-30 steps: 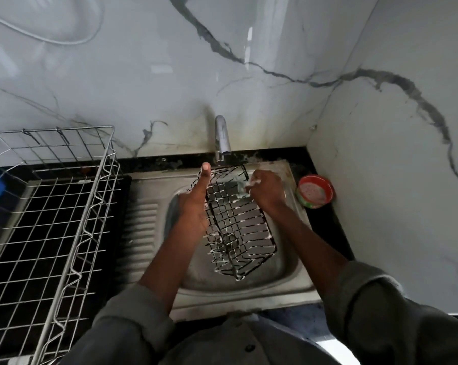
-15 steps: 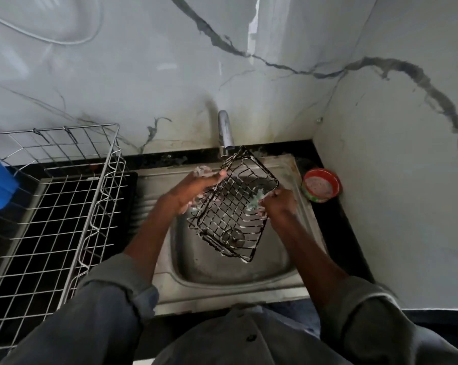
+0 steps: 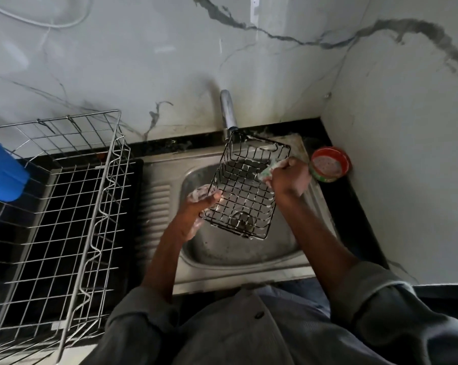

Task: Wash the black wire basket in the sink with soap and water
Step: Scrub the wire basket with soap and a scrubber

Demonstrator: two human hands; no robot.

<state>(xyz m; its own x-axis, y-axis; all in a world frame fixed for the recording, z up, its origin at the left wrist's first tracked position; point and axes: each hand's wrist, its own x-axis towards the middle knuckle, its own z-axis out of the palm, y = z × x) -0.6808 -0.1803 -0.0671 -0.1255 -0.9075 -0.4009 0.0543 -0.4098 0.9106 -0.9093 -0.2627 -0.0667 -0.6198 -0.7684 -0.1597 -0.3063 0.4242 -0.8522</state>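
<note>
The black wire basket (image 3: 245, 189) hangs tilted over the steel sink (image 3: 238, 254), its open side facing me and its far corner under the tap (image 3: 228, 111). My left hand (image 3: 200, 206), foamy with soap, grips the basket's left rim. My right hand (image 3: 288, 180) holds a soapy green scrub pad (image 3: 268, 173) against the basket's right side. Suds cling to the upper wires. I cannot make out any water running from the tap.
A large silver wire dish rack (image 3: 72, 206) stands on the black counter at the left, with a blue plastic container (image 3: 1, 172) at its far left. A small red-rimmed soap tub (image 3: 329, 164) sits in the corner right of the sink. Marble walls close the back and right.
The basket has turned from edge-on to open side facing me. My left hand dropped to the lower left rim. My right hand moved the pad from the far end to the right side.
</note>
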